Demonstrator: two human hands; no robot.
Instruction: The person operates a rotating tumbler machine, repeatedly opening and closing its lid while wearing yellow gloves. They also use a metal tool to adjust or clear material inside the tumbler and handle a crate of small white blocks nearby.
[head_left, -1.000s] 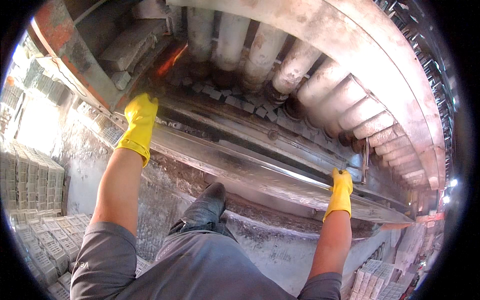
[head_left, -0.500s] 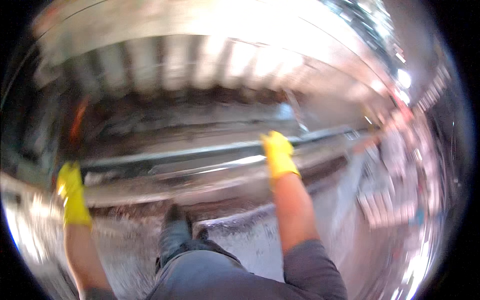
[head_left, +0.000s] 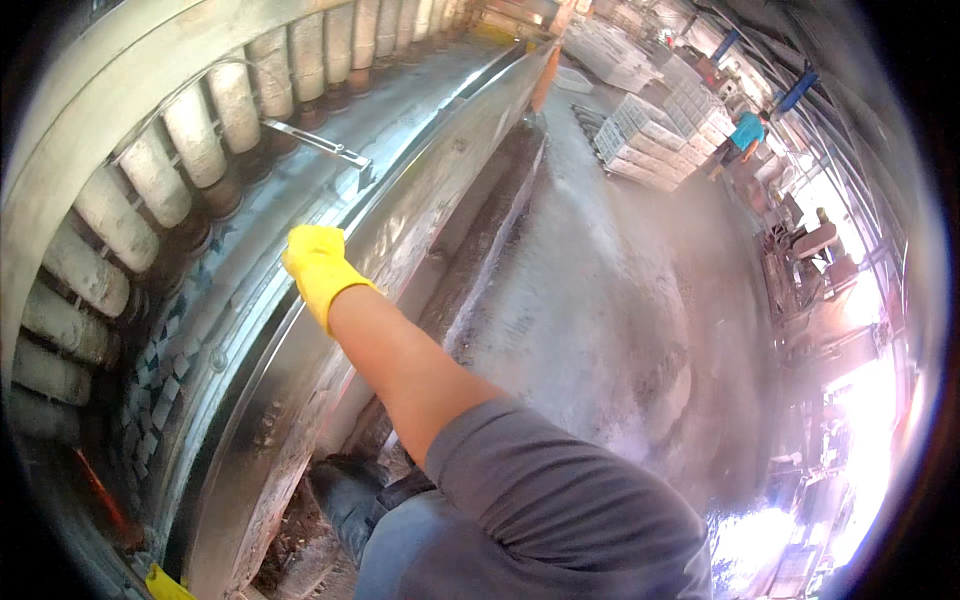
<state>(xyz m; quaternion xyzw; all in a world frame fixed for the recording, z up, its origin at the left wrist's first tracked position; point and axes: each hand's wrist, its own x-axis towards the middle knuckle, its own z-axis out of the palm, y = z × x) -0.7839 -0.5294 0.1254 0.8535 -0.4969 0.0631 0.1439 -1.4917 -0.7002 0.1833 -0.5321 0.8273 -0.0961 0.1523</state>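
My right hand [head_left: 318,262], in a yellow rubber glove, is closed in a fist at the long metal rim [head_left: 268,312] of a machine trough. Whatever its curled fingers hold, if anything, is hidden. Only a scrap of yellow glove on my left hand [head_left: 166,584] shows at the lower left, near the same rim; its fingers are mostly out of sight. Inside the trough lies a wet grey-blue bed [head_left: 318,192], with several small angular pieces [head_left: 160,385] toward its near left end. A slim metal bar [head_left: 315,143] reaches across toward the rim.
A row of thick pale cylinders [head_left: 195,135] lines the trough's far side. Stacked pale blocks [head_left: 650,140] stand beyond the wet grey floor [head_left: 600,300]. A person in a teal shirt [head_left: 746,130] is farther off at the right. A raised ledge [head_left: 440,270] runs alongside the trough.
My view has swung to the right along the trough, bringing the floor and block stacks into sight. My left hand has slipped almost out of view; my right stays by the rim.
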